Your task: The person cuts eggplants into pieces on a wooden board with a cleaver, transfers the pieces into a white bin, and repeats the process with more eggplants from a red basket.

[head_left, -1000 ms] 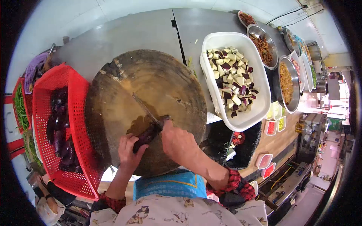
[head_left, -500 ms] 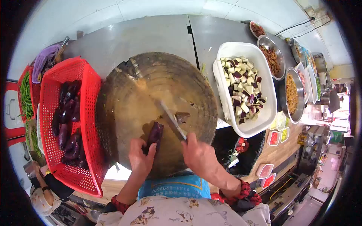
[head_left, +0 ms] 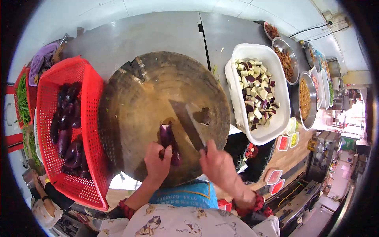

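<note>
A dark purple eggplant [head_left: 167, 136] lies on the round wooden chopping block [head_left: 134, 94], its far end cut and showing pale flesh. My left hand [head_left: 158, 162] is closed round its left side. In my right hand [head_left: 218, 164] is the handle of a cleaver [head_left: 187, 122], whose blade slants up and left, flat over the wood and apart from the eggplant. A cut-off eggplant end [head_left: 203, 116] rests to the right of the blade. The white tub [head_left: 233, 93] at the right holds diced eggplant [head_left: 254, 85].
A red perforated basket [head_left: 92, 118] with whole eggplants [head_left: 71, 114] stands left of the block. Metal bowls [head_left: 308, 118] of food line the right side. Below the tub is a black bin [head_left: 260, 162] with scraps. Another person's arm [head_left: 45, 195] shows at lower left.
The cleaver has swung from edge-on to showing its broad blade, moving a little right and down. My left hand and the eggplant have shifted slightly right, and the eggplant's cut end now shows.
</note>
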`<state>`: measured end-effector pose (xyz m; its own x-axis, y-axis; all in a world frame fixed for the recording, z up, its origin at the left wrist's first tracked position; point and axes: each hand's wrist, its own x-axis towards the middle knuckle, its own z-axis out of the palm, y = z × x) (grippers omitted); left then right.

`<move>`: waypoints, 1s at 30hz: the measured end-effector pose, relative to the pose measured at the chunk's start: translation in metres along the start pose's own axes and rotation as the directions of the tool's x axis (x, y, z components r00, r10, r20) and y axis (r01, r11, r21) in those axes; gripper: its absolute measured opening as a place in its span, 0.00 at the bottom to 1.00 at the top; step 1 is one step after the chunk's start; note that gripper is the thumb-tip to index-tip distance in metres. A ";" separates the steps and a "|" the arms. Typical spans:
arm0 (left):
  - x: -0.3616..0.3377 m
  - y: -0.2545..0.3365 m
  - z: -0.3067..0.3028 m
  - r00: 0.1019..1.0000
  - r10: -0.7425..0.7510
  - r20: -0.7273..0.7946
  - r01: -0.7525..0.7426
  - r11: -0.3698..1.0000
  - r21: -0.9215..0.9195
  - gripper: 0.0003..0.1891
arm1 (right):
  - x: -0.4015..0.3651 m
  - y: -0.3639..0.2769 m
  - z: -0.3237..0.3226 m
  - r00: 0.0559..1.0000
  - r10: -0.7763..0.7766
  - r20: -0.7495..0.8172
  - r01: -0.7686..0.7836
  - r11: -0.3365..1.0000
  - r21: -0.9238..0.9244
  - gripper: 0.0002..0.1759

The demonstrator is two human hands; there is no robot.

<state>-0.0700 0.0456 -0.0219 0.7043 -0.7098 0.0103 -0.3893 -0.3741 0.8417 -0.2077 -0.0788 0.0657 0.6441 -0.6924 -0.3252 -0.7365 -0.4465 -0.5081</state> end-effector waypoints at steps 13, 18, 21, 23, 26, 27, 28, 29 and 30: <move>-0.003 -0.010 0.025 0.999 0.001 -0.054 -0.002 1.000 -0.023 0.13 | -0.055 -0.051 0.011 0.925 0.251 0.286 -0.245 0.968 -0.055 0.13; -0.001 -0.014 0.023 0.999 0.024 -0.036 -0.026 0.998 -0.055 0.13 | -0.012 -0.038 0.055 0.973 0.105 0.206 -0.092 0.993 -0.073 0.12; -0.007 -0.020 0.011 0.999 0.035 -0.027 -0.034 0.999 0.020 0.11 | 0.003 -0.031 0.058 0.984 0.114 0.140 -0.085 0.976 -0.199 0.14; -0.005 -0.029 0.000 0.998 0.055 -0.035 -0.051 0.994 0.095 0.09 | 0.009 -0.008 0.039 0.999 -0.038 0.038 0.036 0.999 0.034 0.14; -0.010 -0.043 -0.025 0.978 0.168 -0.121 -0.155 0.982 0.107 0.05 | -0.001 -0.016 0.028 1.000 0.003 -0.024 0.001 0.985 0.175 0.15; -0.012 -0.050 -0.031 0.946 0.322 -0.024 -0.317 0.941 0.121 0.08 | -0.005 -0.029 0.020 0.999 0.033 -0.020 -0.029 0.986 0.165 0.13; -0.012 -0.053 -0.034 0.880 0.470 0.074 -0.476 0.872 0.114 0.12 | -0.012 -0.037 0.018 0.999 0.033 -0.021 -0.029 0.985 0.171 0.13; -0.011 -0.049 -0.038 0.873 0.455 0.177 -0.473 0.878 0.077 0.16 | -0.022 -0.044 0.017 0.998 0.031 0.048 -0.035 0.994 0.100 0.12; -0.010 -0.048 -0.038 0.871 0.458 0.176 -0.476 0.876 0.075 0.16 | -0.031 -0.048 0.019 0.992 0.034 0.118 -0.037 0.999 0.023 0.12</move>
<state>-0.0355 0.0931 -0.0418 0.3305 -0.8951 0.2992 -0.7206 -0.0346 0.6925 -0.1888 -0.0254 0.0853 0.6384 -0.6356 -0.4341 -0.7549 -0.4071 -0.5141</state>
